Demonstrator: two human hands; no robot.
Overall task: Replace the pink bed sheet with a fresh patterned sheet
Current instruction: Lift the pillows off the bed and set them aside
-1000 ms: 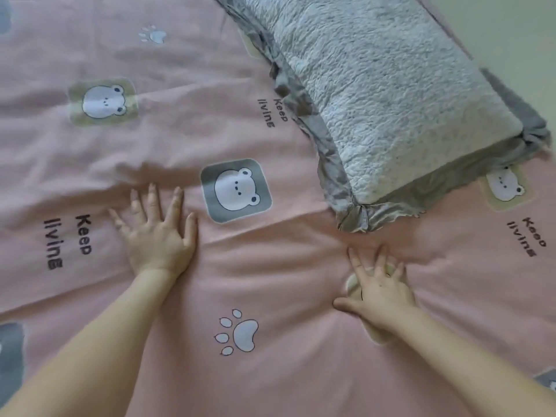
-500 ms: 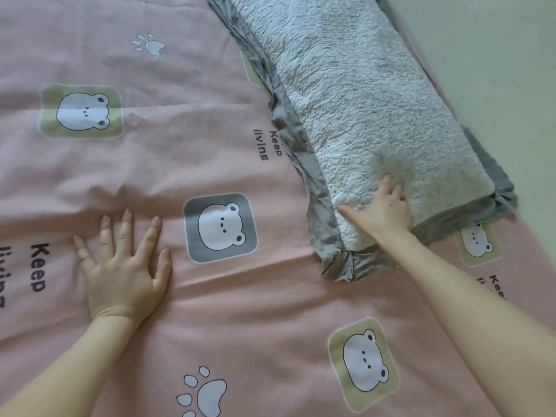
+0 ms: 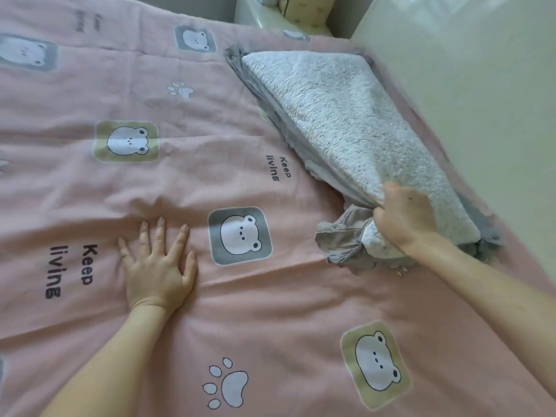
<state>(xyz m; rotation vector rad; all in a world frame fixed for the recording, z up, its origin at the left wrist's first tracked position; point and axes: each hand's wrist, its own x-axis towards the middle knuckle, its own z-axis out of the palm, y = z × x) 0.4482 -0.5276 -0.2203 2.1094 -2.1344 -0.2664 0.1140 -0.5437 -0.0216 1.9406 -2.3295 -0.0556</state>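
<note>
A pink sheet [image 3: 294, 320] printed with bear faces, paw prints and "Keep living" covers the bed across the whole view. My left hand [image 3: 158, 266] lies flat on it with fingers spread, left of a grey bear patch. On the right a folded grey-and-white fleecy blanket [image 3: 340, 121] lies along the bed's right edge. My right hand [image 3: 404, 216] grips the blanket's near corner, bunching the grey fabric under its fingers.
A pale wall [image 3: 487, 85] runs along the bed's right side. Past the far edge of the bed stand white and cream objects [image 3: 288, 13], only partly visible.
My right hand left the sheet, reached the blanket's near end and now grips its bunched corner. My left hand stays flat on the sheet. The camera has lifted toward the bed's far edge.
</note>
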